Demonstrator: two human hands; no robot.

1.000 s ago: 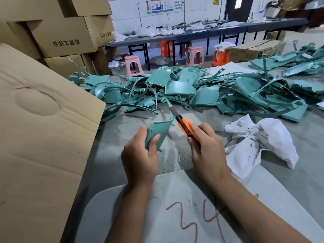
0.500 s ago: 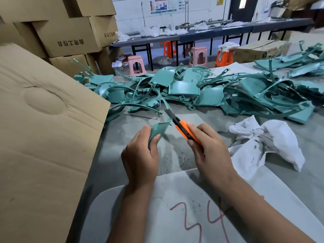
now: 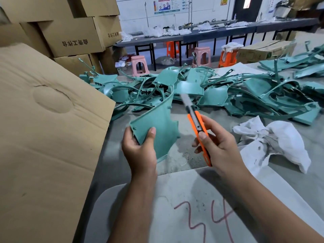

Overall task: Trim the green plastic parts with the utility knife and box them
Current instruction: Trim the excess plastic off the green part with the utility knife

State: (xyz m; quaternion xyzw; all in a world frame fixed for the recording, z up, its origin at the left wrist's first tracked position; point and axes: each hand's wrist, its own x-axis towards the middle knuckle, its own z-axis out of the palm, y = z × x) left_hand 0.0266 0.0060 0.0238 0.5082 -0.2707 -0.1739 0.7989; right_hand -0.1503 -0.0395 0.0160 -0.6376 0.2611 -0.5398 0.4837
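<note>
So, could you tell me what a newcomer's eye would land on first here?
The orange knife in the right hand, mid-frame, blade out. Beside it the left hand holds up a green part; behind them a green pile sprawls across the table.

the grey bench (image 3: 175, 155) has a dusty, scuffed top with fine shavings scattered near its middle. across its far half lies a tangled heap of green plastic parts (image 3: 228, 92), curved panels and thin strips piled over one another, reaching to the right edge. a crumpled white rag (image 3: 273, 139) lies on the right, just in front of the heap. a pale board (image 3: 175, 216) marked "34" in red lies at the near edge. a large cardboard flap (image 3: 43, 128) overhangs the bench's left side.
</note>
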